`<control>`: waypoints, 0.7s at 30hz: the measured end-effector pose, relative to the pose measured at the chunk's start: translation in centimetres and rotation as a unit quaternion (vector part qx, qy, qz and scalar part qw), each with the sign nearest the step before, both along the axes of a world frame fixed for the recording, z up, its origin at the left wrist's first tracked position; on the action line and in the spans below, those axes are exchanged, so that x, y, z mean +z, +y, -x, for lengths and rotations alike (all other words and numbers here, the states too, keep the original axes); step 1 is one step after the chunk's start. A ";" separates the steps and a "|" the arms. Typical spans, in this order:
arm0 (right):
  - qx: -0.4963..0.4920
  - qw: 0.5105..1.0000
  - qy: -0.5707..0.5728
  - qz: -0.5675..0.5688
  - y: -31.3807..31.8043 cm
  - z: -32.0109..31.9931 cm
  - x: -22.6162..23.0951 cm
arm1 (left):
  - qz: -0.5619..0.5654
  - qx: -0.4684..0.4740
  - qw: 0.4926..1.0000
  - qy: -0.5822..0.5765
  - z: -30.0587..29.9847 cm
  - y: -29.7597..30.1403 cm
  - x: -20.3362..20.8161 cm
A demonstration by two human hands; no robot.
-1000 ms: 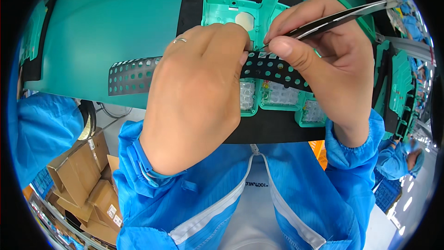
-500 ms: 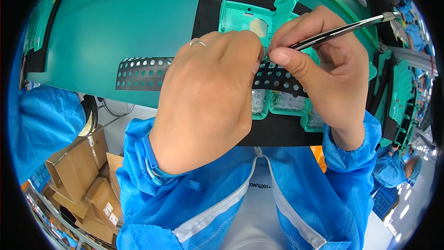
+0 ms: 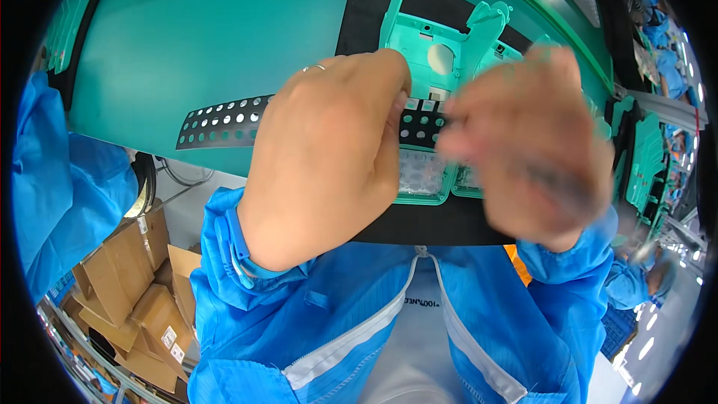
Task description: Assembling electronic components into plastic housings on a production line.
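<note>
My left hand [image 3: 321,157] is closed, thumb and fingers pinching a black strip [image 3: 224,121] punched with rows of round holes, some of them filled with white dots. The strip sticks out on both sides of this hand, over green plastic housings [image 3: 419,30]. A round pale disc [image 3: 441,60] sits on the nearest housing. Smeared by motion, my right hand [image 3: 523,135] hovers just right of the left one, above the housings. A dark blurred streak across its palm is the tweezers [image 3: 557,183]; their tips cannot be made out.
The housings rest on a black mat [image 3: 449,217] on a green worktop [image 3: 209,37]. Opened cardboard boxes [image 3: 142,277] stand low on the left, near a blue sleeve [image 3: 90,179] of another person. More green parts [image 3: 643,150] are at the right, with people beyond.
My right hand has turned and pulled slightly back from the strip, swinging the tweezers from pointing up-right to down-right. The housings and mat appear shifted slightly right in view.
</note>
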State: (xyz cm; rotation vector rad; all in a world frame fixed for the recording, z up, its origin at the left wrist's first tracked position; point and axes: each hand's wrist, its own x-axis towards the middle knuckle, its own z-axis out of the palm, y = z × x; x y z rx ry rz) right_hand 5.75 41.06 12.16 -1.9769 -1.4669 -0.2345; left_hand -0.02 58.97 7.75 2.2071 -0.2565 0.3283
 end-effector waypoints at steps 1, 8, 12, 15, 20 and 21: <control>-0.064 0.997 0.043 -0.026 0.2 -1.3 -0.5 | -0.010 -0.001 0.999 -0.032 0.0 0.0 -0.3; -0.314 0.941 0.130 0.009 0.0 -5.4 -0.5 | -0.028 -0.019 0.999 -0.018 0.4 -3.9 1.3; -0.337 0.930 0.148 0.005 -0.2 -5.6 -0.3 | -0.050 -0.026 0.998 -0.025 0.1 -4.2 1.7; -0.342 0.928 0.146 0.030 0.5 -5.7 0.0 | -0.047 -0.022 0.998 -0.026 -0.1 -3.7 1.8; -0.342 0.930 0.124 0.049 1.2 -5.9 0.0 | -0.046 -0.019 0.998 -0.025 -0.3 -3.1 1.6; -0.333 0.932 0.139 0.038 1.3 -5.9 0.2 | -0.039 -0.016 0.999 -0.027 -0.4 -3.0 1.6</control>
